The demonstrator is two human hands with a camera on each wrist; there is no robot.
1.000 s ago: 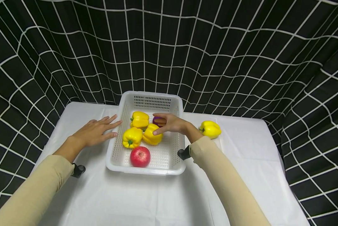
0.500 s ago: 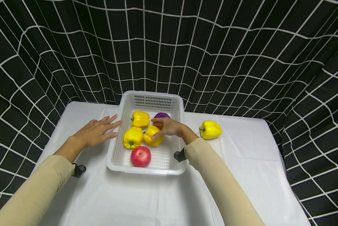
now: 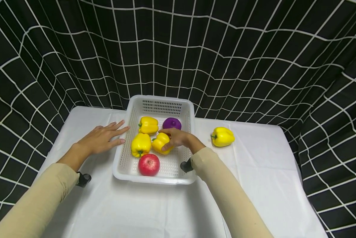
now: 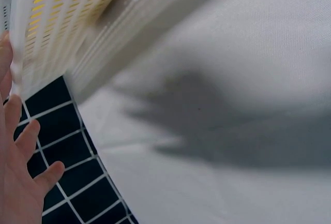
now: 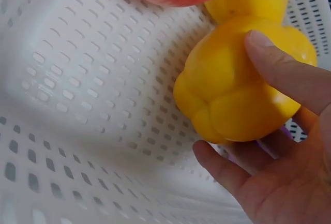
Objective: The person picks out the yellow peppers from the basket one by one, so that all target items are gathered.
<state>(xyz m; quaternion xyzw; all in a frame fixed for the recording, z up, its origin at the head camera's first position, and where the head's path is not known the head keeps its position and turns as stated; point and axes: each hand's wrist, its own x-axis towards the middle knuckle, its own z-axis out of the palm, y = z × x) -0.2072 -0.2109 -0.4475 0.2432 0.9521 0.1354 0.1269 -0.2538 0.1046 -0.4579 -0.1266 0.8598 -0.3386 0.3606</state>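
Note:
A white plastic basket (image 3: 169, 181) holds three yellow bell peppers, a red apple (image 3: 149, 165) and a round purple vegetable (image 3: 172, 123). My right hand (image 3: 178, 138) is inside it, gripping the rightmost of those peppers (image 3: 161, 142). In the right wrist view the thumb lies on top of this bell pepper (image 5: 232, 84), with the fingers curled along its opposite side. The other two peppers, one at the back (image 3: 148, 125) and one further left (image 3: 141, 144), sit close by. My left hand (image 3: 102, 138) has its fingers spread, their tips at the basket's left rim.
Another yellow bell pepper (image 3: 222, 137) lies on the white tablecloth (image 3: 264, 172), to the right of the basket. Black curtain with a white grid (image 3: 178, 49) hangs behind the table and along both sides.
My right hand has drawn back from the purple vegetable, now uncovered, and closed round the rightmost pepper in the basket. The left hand stays where it was.

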